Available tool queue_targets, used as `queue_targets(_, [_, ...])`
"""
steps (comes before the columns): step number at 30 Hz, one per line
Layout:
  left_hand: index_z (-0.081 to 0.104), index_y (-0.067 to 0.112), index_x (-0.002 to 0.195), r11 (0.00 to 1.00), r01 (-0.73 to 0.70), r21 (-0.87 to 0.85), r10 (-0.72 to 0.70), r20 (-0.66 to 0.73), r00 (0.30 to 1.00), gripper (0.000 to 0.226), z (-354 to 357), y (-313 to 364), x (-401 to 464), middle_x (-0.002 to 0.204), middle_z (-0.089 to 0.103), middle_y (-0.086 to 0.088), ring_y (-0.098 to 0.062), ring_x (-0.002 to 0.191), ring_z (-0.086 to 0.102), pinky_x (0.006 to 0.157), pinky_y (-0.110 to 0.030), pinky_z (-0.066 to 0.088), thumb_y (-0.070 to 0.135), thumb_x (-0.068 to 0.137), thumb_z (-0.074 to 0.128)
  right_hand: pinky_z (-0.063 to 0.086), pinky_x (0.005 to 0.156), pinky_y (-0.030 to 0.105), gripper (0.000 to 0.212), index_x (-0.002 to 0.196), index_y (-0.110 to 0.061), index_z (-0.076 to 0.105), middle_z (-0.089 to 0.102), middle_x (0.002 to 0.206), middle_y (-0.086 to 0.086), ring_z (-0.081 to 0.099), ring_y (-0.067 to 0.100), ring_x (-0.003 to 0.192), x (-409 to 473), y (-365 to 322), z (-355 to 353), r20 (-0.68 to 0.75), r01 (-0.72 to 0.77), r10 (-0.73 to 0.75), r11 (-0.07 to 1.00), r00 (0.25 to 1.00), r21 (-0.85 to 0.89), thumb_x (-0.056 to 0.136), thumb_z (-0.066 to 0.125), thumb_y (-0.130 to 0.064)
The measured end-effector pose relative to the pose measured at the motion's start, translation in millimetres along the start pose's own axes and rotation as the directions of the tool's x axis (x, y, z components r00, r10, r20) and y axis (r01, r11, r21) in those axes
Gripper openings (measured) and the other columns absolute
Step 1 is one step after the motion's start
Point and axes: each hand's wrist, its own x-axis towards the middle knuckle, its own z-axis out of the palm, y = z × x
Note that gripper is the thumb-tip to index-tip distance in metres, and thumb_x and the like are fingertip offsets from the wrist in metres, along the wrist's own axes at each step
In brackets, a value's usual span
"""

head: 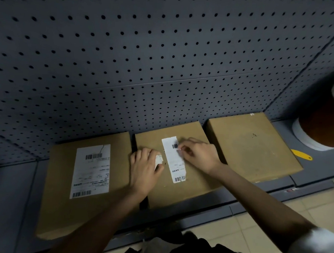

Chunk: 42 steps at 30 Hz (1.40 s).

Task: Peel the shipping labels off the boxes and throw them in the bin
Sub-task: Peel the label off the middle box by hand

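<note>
You're mid-peel on the middle box, I'd say: only a narrow strip of label is left stuck to its lid. Your right hand has its fingers pinched at the strip's right edge near the upper barcode. Your left hand, just left of the strip, is curled round a torn scrap of label. Next you'll probably need a slow, flat pull so it lifts whole. The left box keeps its full label; the right box looks bare.
</note>
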Motion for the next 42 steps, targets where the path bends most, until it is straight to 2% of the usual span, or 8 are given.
queue_targets(4, [0.059, 0.017, 0.096, 0.997, 0.047, 0.062, -0.050, 0.034, 0.998, 0.028, 2.3, 1.0, 0.8, 0.088, 0.053, -0.006, -0.025, 0.081, 0.050, 0.078, -0.040, 0.041, 0.027, 0.071, 0.065, 0.046, 0.080, 0.028, 0.033, 0.125, -0.031, 0.053, 0.054, 0.124, -0.007, 0.050, 0.013, 0.114, 24.3, 2.7, 8.9, 0.022, 0.013, -0.013, 1.000, 1.000, -0.013, 0.093, 0.050, -0.034])
queue_targets(8, [0.057, 0.017, 0.099, 0.992, 0.035, 0.118, -0.041, 0.051, 0.998, 0.028, 4.2, 0.7, 1.4, 0.090, 0.053, -0.005, -0.024, 0.083, 0.049, 0.079, -0.042, 0.042, 0.032, 0.076, 0.051, 0.037, 0.100, 0.038, 0.036, 0.126, -0.024, 0.055, 0.052, 0.122, 0.002, 0.047, 0.022, 0.117, 50.1, -2.6, 22.0, 0.075, 0.091, -0.097, 0.993, 0.992, 0.081, 0.090, 0.056, -0.028])
queue_targets(11, [0.057, 0.017, 0.099, 0.991, 0.025, 0.133, -0.032, 0.055, 0.998, 0.036, 4.4, 0.8, 2.5, 0.091, 0.053, -0.005, -0.024, 0.083, 0.048, 0.081, -0.041, 0.042, 0.036, 0.077, 0.036, 0.026, 0.093, 0.031, 0.034, 0.128, -0.029, 0.052, 0.048, 0.123, 0.000, 0.041, 0.020, 0.117, 57.7, -6.1, 27.0, 0.081, 0.105, -0.109, 0.993, 0.991, 0.046, 0.094, 0.049, -0.031])
queue_targets(14, [0.057, 0.018, 0.100, 0.991, 0.026, 0.134, -0.034, 0.053, 0.998, 0.035, 5.7, 0.9, 2.8, 0.092, 0.052, -0.004, -0.024, 0.084, 0.048, 0.082, -0.041, 0.040, 0.036, 0.077, 0.036, 0.020, 0.087, 0.029, 0.031, 0.125, -0.030, 0.053, 0.048, 0.124, -0.002, 0.040, 0.019, 0.117, 59.5, -5.1, 28.7, 0.066, 0.105, -0.107, 0.994, 0.992, 0.027, 0.095, 0.048, -0.032])
queue_targets(19, [0.057, 0.018, 0.100, 0.991, 0.035, 0.126, -0.040, 0.037, 0.998, 0.029, 7.7, 0.8, 2.3, 0.094, 0.053, -0.005, -0.023, 0.086, 0.048, 0.083, -0.042, 0.042, 0.033, 0.075, 0.054, 0.022, 0.084, 0.030, 0.029, 0.121, -0.030, 0.056, 0.051, 0.123, -0.004, 0.044, 0.020, 0.116, 59.1, -4.9, 34.6, 0.012, 0.125, -0.125, 0.992, 0.992, -0.006, 0.092, 0.053, -0.032])
queue_targets(27, [0.057, 0.019, 0.102, 0.990, 0.032, 0.140, -0.041, 0.062, 0.997, 0.033, 6.2, 2.4, 3.2, 0.097, 0.054, -0.005, -0.024, 0.089, 0.048, 0.085, -0.043, 0.041, 0.035, 0.075, 0.048, 0.026, 0.086, 0.034, 0.013, 0.101, -0.028, 0.060, 0.050, 0.122, -0.007, 0.044, 0.020, 0.115, 61.8, -6.2, 36.1, 0.018, 0.127, -0.126, 0.991, 0.992, -0.035, 0.092, 0.051, -0.028])
queue_targets(32, [0.057, 0.019, 0.101, 0.989, 0.033, 0.144, -0.041, 0.054, 0.998, 0.031, 6.3, 2.3, 3.1, 0.097, 0.054, -0.005, -0.024, 0.089, 0.048, 0.086, -0.043, 0.042, 0.034, 0.075, 0.053, 0.030, 0.088, 0.037, 0.030, 0.123, -0.034, 0.051, 0.049, 0.125, -0.004, 0.042, 0.020, 0.116, 62.9, -3.5, 34.2, 0.055, 0.146, -0.144, 0.988, 0.988, -0.046, 0.093, 0.048, -0.037])
queue_targets(42, [0.057, 0.019, 0.101, 0.990, 0.037, 0.135, -0.045, 0.059, 0.997, 0.030, 6.8, 2.4, 3.4, 0.096, 0.053, -0.004, -0.023, 0.089, 0.048, 0.084, -0.042, 0.041, 0.033, 0.075, 0.055, 0.024, 0.084, 0.031, 0.022, 0.112, -0.032, 0.059, 0.052, 0.120, -0.006, 0.045, 0.019, 0.111, 65.4, -1.4, 34.5, 0.035, 0.174, -0.173, 0.984, 0.984, -0.029, 0.091, 0.054, -0.034])
